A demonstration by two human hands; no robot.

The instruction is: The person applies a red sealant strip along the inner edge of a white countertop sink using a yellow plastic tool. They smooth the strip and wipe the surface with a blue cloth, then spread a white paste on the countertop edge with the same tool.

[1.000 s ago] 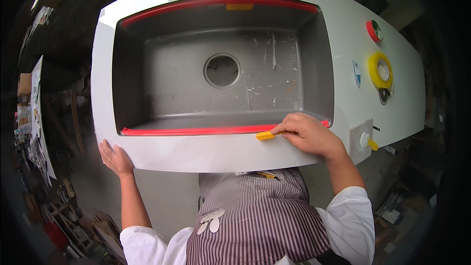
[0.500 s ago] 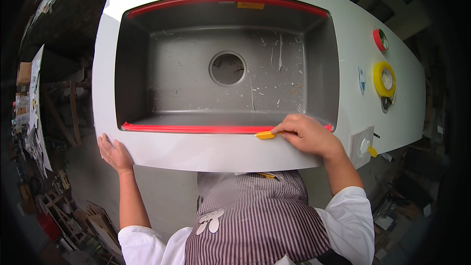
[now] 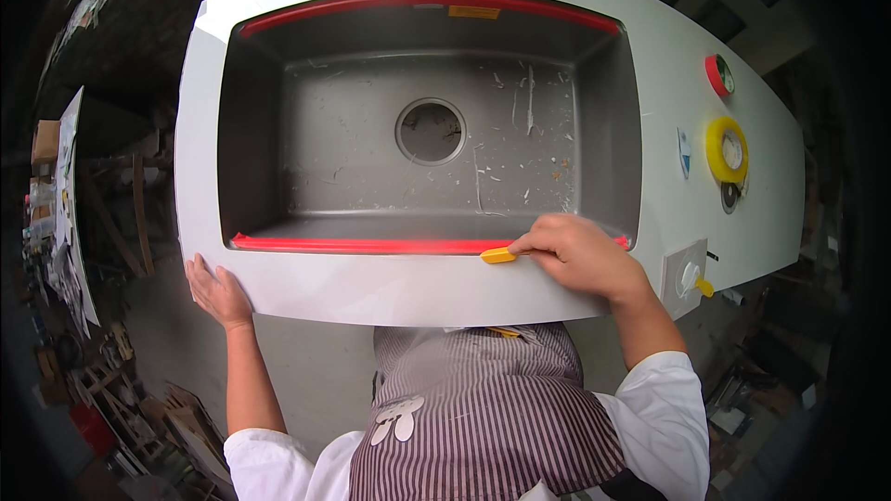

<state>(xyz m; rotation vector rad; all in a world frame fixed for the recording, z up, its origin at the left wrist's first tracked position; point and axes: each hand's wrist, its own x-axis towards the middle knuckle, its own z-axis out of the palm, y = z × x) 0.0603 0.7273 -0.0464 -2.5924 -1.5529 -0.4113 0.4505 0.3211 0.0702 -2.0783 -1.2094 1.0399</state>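
The right hand [image 3: 577, 255] has a closed grip, thumb and fingers pinching a small yellow tool [image 3: 498, 255]. The tool sits at the near rim of a grey sink [image 3: 249, 130], its front end at or just beside the near strip of red tape [image 3: 371, 245]; whether it presses on the tape cannot be told. The left hand [image 3: 217, 291] grips nothing: its fingers lie loosely spread on the front left corner of the white worktop [image 3: 390, 286].

The likeliest trouble is at that rim. If the tool tips or drifts toward the sink, its end could catch the tape and lift or tear it. Too hard a push could mark the worktop's surface, and a loose pinch might let the tool twist or slip into the sink, where pale scraps already lie around the drain hole [image 3: 432, 132].

The right forearm is another risk. It passes close beside a square board [image 3: 676, 292] that carries white paste [image 3: 689, 276] and a yellow-handled tool [image 3: 704, 288]; an elbow swung outward could nudge the board or smear the sleeve. The yellow tape roll [image 3: 716, 144] and red tape roll [image 3: 715, 76] lie farther back, well apart from the hand, so a knock there seems less likely.
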